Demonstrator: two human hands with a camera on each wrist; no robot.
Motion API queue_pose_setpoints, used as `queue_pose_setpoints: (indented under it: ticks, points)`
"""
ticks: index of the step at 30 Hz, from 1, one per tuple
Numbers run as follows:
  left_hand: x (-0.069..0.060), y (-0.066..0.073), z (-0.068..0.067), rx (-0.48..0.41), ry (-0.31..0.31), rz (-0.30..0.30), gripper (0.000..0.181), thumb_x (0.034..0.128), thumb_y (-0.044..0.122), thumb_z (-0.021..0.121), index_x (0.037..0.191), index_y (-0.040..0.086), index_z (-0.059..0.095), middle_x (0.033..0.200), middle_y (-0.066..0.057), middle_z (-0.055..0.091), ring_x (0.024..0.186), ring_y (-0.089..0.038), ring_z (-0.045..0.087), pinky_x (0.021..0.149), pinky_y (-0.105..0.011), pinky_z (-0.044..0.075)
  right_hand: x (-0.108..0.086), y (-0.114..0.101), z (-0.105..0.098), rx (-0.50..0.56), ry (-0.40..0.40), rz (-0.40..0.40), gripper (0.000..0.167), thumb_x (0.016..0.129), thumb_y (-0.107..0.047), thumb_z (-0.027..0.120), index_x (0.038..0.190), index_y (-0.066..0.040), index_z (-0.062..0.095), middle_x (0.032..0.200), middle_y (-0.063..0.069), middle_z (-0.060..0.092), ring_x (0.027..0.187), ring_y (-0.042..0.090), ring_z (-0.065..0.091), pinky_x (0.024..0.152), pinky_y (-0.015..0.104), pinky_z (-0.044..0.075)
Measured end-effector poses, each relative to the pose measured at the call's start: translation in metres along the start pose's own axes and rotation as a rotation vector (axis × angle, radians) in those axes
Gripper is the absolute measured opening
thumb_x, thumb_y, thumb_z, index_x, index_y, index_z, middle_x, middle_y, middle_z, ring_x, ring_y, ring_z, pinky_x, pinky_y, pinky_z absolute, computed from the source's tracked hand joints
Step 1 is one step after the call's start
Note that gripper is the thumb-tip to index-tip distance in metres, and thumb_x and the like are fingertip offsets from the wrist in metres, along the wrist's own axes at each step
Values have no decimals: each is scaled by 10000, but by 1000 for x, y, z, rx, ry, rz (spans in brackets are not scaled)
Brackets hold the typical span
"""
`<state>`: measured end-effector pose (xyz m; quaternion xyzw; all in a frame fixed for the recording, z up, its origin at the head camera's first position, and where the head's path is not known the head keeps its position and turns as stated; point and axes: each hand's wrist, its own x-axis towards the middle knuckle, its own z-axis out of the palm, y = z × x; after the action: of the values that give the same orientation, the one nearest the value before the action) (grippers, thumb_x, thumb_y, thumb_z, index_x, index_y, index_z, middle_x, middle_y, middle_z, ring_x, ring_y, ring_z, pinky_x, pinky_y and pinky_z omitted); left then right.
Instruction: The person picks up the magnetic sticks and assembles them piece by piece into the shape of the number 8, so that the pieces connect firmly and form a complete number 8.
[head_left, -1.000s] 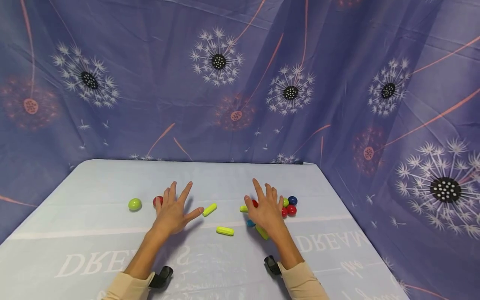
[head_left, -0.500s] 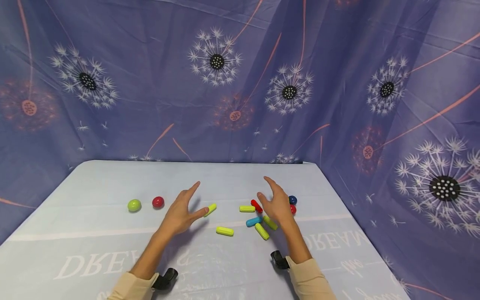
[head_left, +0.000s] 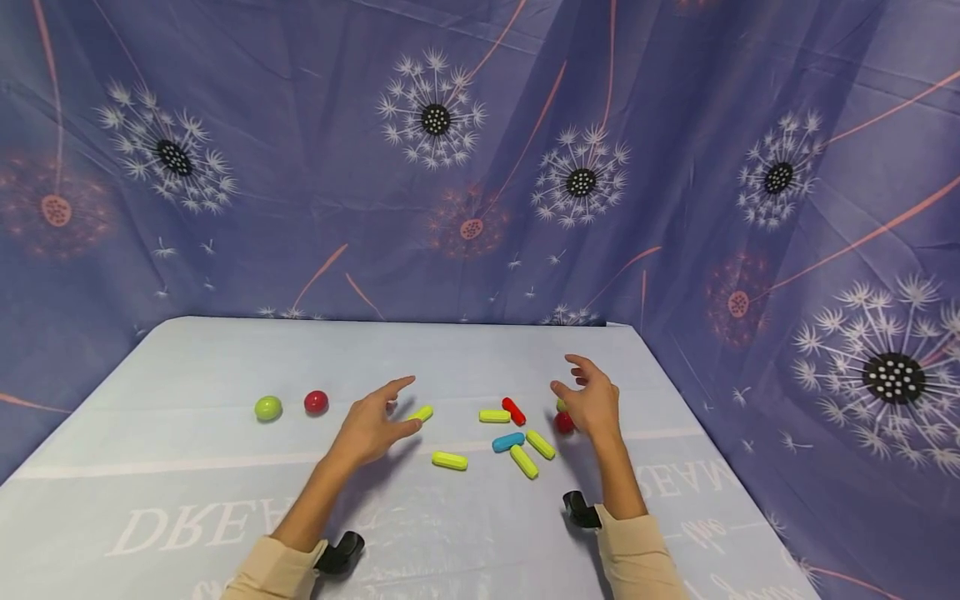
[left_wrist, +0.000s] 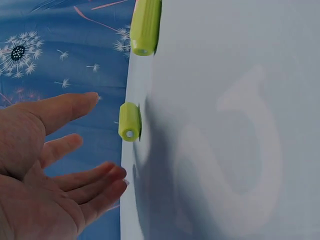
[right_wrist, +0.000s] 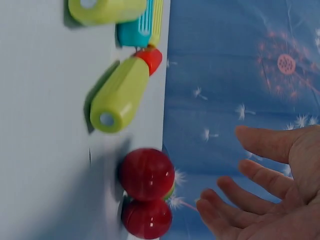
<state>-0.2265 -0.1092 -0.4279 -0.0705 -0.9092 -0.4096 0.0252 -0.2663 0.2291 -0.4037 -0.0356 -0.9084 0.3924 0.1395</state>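
Observation:
My left hand point(head_left: 371, 427) hovers with loosely bent fingers beside a short yellow-green ribbed stick point(head_left: 425, 412), partly hiding it in the head view. The left wrist view shows a gap between thumb and fingers, with that stick point(left_wrist: 130, 121) beyond them. Over the group of balls at the right hangs my right hand point(head_left: 595, 407), fingers apart and holding nothing. A red ball point(head_left: 564, 423) and a sliver of a green ball point(head_left: 561, 406) show beside it; the hand covers the others. Two red balls point(right_wrist: 147, 174) touch each other in the right wrist view.
Another yellow-green stick point(head_left: 450, 460) lies mid-table. Right of it are a blue stick point(head_left: 508, 442), a red stick point(head_left: 513, 411) and several yellow-green ones point(head_left: 523, 462). A green ball point(head_left: 267, 408) and a red ball point(head_left: 316, 402) sit at the left. A patterned curtain point(head_left: 337, 167) stands behind.
Both hands have moved right. The left has left the red ball's side and come to the yellow-green stick. The right has uncovered the sticks and now covers the blue ball.

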Motion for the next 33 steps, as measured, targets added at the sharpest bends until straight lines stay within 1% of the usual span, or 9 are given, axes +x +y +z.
queue_pose_setpoints:
  ticks: [2, 6, 10, 17, 21, 24, 30, 33]
  points:
    - [0, -1, 1, -2, 11, 10, 637, 855, 215, 794, 1448, 144, 571, 1257, -233, 680, 1132, -366, 656, 916, -525, 518, 1, 4, -3, -1, 7, -1, 532, 898, -189, 745, 1400, -92, 597, 1297, 245, 658, 1203, 419, 616, 995, 556, 468]
    - [1, -3, 4, 1, 16, 25, 548, 844, 183, 799, 1367, 116, 647, 1127, -182, 725, 988, -301, 680, 823, -447, 533, 3, 10, -8, 19, 21, 25, 514, 894, -201, 751, 1379, -95, 616, 1285, 242, 667, 1191, 409, 624, 995, 539, 479]
    - [1, -4, 6, 9, 16, 15, 491, 836, 154, 806, 1311, 119, 690, 1092, -154, 735, 945, -262, 685, 772, -395, 534, 5, 15, -12, 19, 35, 63, 502, 901, -209, 747, 1375, -103, 619, 1286, 242, 667, 1203, 395, 620, 1014, 519, 475]
    - [1, -3, 9, -18, 2, -29, 365, 817, 99, 810, 1177, 145, 770, 1051, -103, 732, 908, -204, 657, 654, -291, 504, 7, 24, -15, 3, 44, 98, 501, 907, -222, 733, 1375, -88, 615, 1287, 263, 659, 1216, 410, 602, 1041, 546, 440]
    - [1, -3, 11, -25, 4, -41, 344, 810, 77, 810, 1148, 135, 781, 1010, -85, 732, 868, -184, 638, 646, -282, 490, 9, 29, -14, 18, 52, 119, 498, 905, -224, 735, 1369, -85, 618, 1292, 266, 656, 1224, 406, 597, 1039, 542, 448]
    - [2, -4, 11, -33, 9, -31, 336, 801, 49, 803, 1129, 117, 786, 970, -78, 737, 825, -163, 630, 647, -284, 488, 10, 33, -15, 27, 59, 129, 494, 902, -222, 737, 1361, -77, 624, 1284, 267, 660, 1220, 398, 599, 1034, 534, 451]
    - [3, -6, 12, -41, 11, -24, 277, 794, 6, 776, 1050, 107, 808, 859, -9, 736, 762, -123, 596, 639, -272, 472, 9, 40, -16, 25, 60, 137, 483, 894, -233, 741, 1337, -63, 647, 1247, 265, 678, 1174, 392, 625, 1011, 528, 455]
    - [4, -5, 12, -38, 8, -29, 260, 798, 0, 768, 1028, 113, 815, 845, 8, 730, 755, -124, 580, 642, -272, 466, 9, 42, -17, 19, 51, 142, 479, 898, -233, 743, 1333, -56, 649, 1245, 266, 678, 1166, 397, 628, 994, 532, 464]
